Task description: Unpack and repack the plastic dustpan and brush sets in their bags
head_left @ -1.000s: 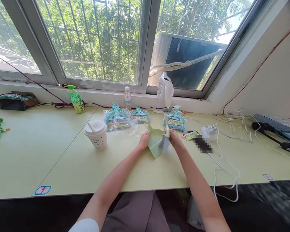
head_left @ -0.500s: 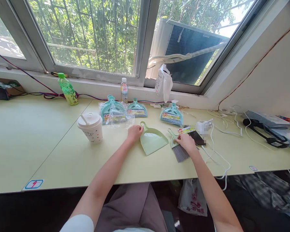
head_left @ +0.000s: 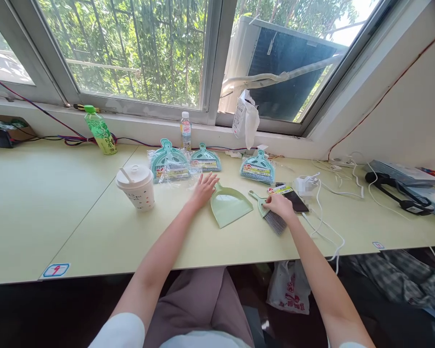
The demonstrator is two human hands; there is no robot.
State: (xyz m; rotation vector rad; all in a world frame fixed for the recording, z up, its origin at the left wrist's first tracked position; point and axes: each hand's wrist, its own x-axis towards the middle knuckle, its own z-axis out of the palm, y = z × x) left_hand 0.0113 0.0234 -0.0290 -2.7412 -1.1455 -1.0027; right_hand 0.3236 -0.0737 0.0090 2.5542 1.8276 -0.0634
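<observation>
A pale green dustpan (head_left: 232, 209) lies flat on the table, its handle pointing toward the window. My left hand (head_left: 203, 189) is beside that handle with fingers stretched out, the fingertips over or next to the handle's end; whether they touch it I cannot tell. To the right, my right hand (head_left: 280, 205) pinches the head of a small green hand brush (head_left: 261, 207), whose grey bristles point toward me and to the right. Just behind the right hand are a printed label card (head_left: 283, 189) and a dark phone (head_left: 297, 201).
Wrapped blue-green dustpan sets (head_left: 169, 164) stand at the back, with another set (head_left: 258, 167) further right. A lidded cup (head_left: 137, 187) is left of my left arm. White cables (head_left: 321, 217) and a charger (head_left: 306, 185) lie right. Two bottles stand near the sill.
My left hand has loosened from the dustpan handle and its fingers have spread forward. The brush has turned slightly in my right hand, its handle swinging left. The view has shifted a little.
</observation>
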